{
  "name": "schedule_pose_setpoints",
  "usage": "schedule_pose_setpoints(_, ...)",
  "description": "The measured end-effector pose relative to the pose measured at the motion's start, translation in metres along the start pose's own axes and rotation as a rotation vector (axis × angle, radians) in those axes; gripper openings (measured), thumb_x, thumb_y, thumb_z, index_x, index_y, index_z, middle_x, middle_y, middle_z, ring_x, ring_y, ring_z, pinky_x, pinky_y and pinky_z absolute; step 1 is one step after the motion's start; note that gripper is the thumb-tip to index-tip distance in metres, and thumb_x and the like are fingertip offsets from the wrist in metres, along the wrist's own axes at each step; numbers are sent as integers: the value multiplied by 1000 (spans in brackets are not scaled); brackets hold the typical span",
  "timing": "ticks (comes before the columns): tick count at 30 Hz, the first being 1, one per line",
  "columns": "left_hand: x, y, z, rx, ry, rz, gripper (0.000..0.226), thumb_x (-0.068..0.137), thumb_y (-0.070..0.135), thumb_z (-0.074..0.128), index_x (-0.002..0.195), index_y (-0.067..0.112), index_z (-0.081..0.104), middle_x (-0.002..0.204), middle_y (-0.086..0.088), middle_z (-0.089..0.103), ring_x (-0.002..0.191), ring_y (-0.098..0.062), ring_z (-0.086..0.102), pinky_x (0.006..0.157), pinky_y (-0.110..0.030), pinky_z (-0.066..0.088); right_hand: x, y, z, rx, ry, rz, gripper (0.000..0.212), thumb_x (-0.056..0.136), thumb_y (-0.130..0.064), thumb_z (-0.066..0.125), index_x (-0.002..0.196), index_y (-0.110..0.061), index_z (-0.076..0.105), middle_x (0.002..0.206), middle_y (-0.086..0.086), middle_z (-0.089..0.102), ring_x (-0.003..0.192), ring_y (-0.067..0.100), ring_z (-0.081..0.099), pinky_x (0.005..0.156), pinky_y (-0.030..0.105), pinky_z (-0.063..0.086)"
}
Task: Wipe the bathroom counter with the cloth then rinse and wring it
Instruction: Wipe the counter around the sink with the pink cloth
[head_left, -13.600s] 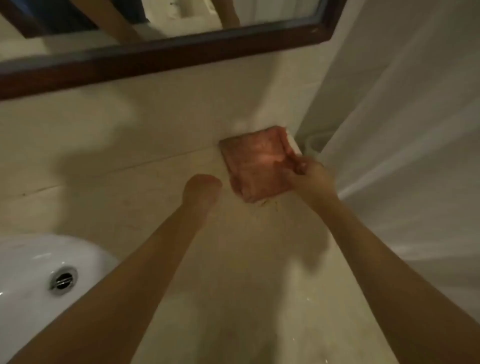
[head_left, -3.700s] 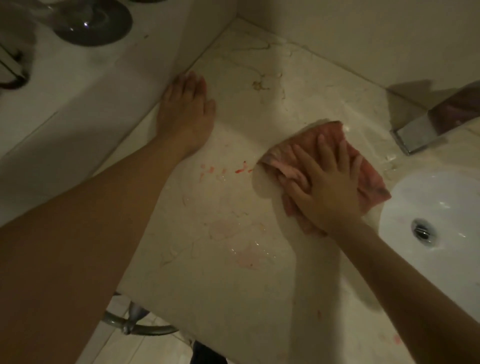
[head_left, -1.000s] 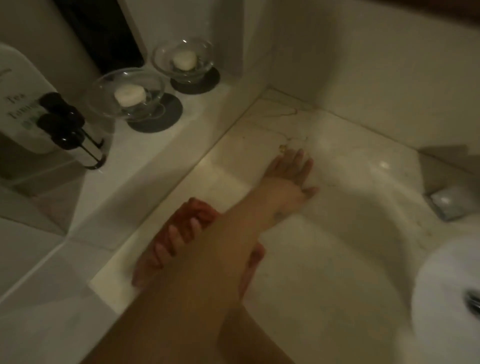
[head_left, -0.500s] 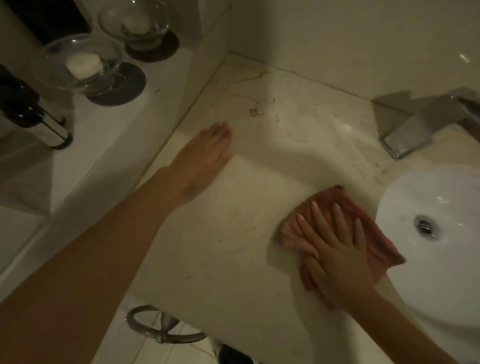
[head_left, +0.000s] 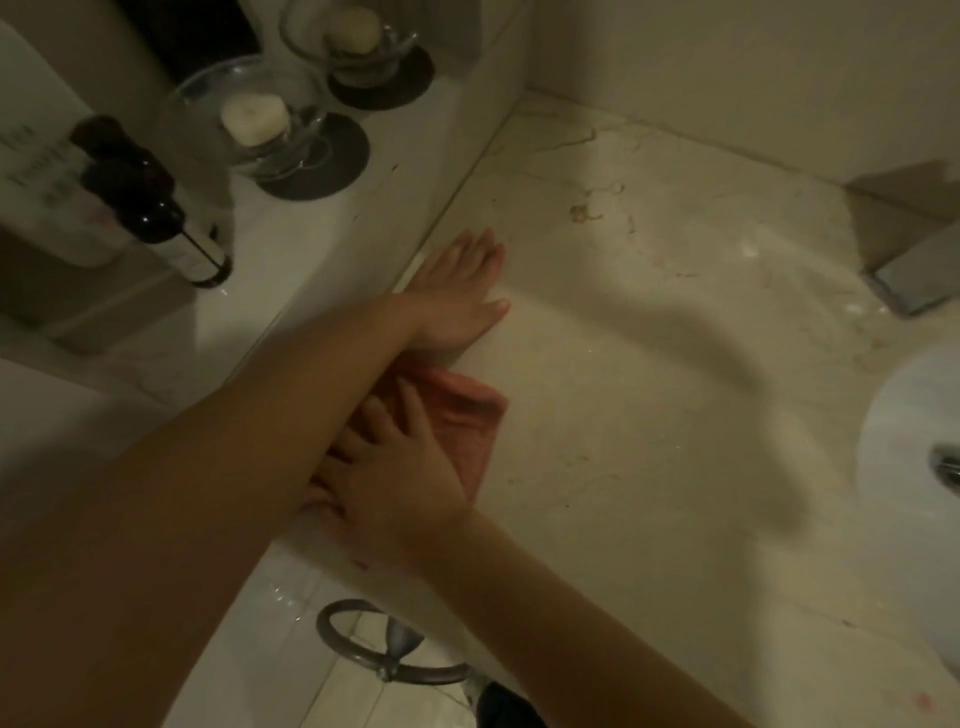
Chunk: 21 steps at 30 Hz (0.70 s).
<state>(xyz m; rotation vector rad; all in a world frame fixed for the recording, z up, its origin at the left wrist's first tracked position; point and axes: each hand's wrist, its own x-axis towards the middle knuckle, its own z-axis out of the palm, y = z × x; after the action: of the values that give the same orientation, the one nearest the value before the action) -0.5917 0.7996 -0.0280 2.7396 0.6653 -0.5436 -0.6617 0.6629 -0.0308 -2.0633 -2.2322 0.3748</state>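
Dim bathroom, pale marble counter (head_left: 649, 415) with thin brown veining and a small brownish mark (head_left: 581, 212) near the back wall; lighting poor and the view somewhat blurred. White basin (head_left: 904, 431) set into the counter at the right edge, its metal drain (head_left: 948, 462) partly in view; base of a chrome tap (head_left: 904, 283) just behind the basin.

Pink cloth (head_left: 457, 421) lies flat on the counter near the front left corner, partly covered by the forearms. Right hand (head_left: 400, 467) pressed palm-down on the cloth, fingers spread wide and flat, not curled round it; the arm reaches in from the lower right. Left hand (head_left: 457, 291) rests flat on bare counter just beyond the cloth, against the foot of the raised ledge, fingers extended and holding nothing; its forearm crosses above the right hand's fingers and hides the cloth's left part.

Raised white ledge (head_left: 395, 187) along the left side carries two glass bowls on dark round coasters; nearer bowl (head_left: 249, 119) holds a pale round item, farther bowl (head_left: 358, 41) likewise. Dark bottle (head_left: 156, 208) stands on the ledge in front of the nearer bowl, beside a white container (head_left: 36, 171) with lettering too blurred to read.

Below the counter's front edge, a metal ring fitting (head_left: 384, 649) shows over the tiled floor.
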Motion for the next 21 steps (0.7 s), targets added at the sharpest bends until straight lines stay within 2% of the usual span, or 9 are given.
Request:
schedule_pose_setpoints(3,2,0,3,1,24,0,65,98,41,21,145,12,-12,155,-6,-19,142,-21,-18,115,-36,-9,-1,-4,1,-53,-24,-9,59,83,-48,16,131,-36,48,139,-9,49,132,32,36,110,58,17)
schedule_pose_setpoints(6,1,-2,4,-2,59,16,63,98,39,21,146,11,-9,156,-8,-16,143,-21,-16,117,-35,-7,-23,7,7,-143,-32,-101,60,82,-48,12,132,-42,44,144,-14,43,137,27,31,111,52,19)
schedule_pose_setpoints(10,1,-5,5,3,82,36,61,98,37,22,146,11,-6,156,-9,-13,143,-22,-14,117,-35,-4,-76,47,17,-99,67,-213,57,80,-48,31,133,-36,46,147,-6,40,140,27,25,111,50,12)
schedule_pose_setpoints(13,3,-7,8,24,105,34,62,98,37,23,147,10,-4,156,-10,-11,144,-24,-12,116,-35,-3,-116,88,16,-128,107,-122,58,79,-46,38,136,-34,42,149,-2,37,140,28,19,110,52,9)
schedule_pose_setpoints(15,3,-8,10,20,105,36,62,98,38,22,147,12,-5,156,-9,-12,143,-22,-13,115,-34,-5,-124,89,13,-137,128,35,56,81,-47,38,136,-35,42,148,-1,38,139,31,24,107,55,14)
schedule_pose_setpoints(18,1,-5,9,1,95,24,61,98,39,21,147,13,-6,156,-7,-14,143,-22,-14,114,-33,-7,-102,41,13,-100,121,273,53,84,-51,34,133,-35,46,145,-1,44,134,39,34,105,67,25)
schedule_pose_setpoints(21,2,-2,7,4,95,4,60,99,38,21,147,13,-6,156,-7,-14,143,-22,-14,114,-32,-8,-76,-4,18,-39,88,247,52,87,-51,30,134,-35,45,147,-3,41,136,40,30,102,68,25)
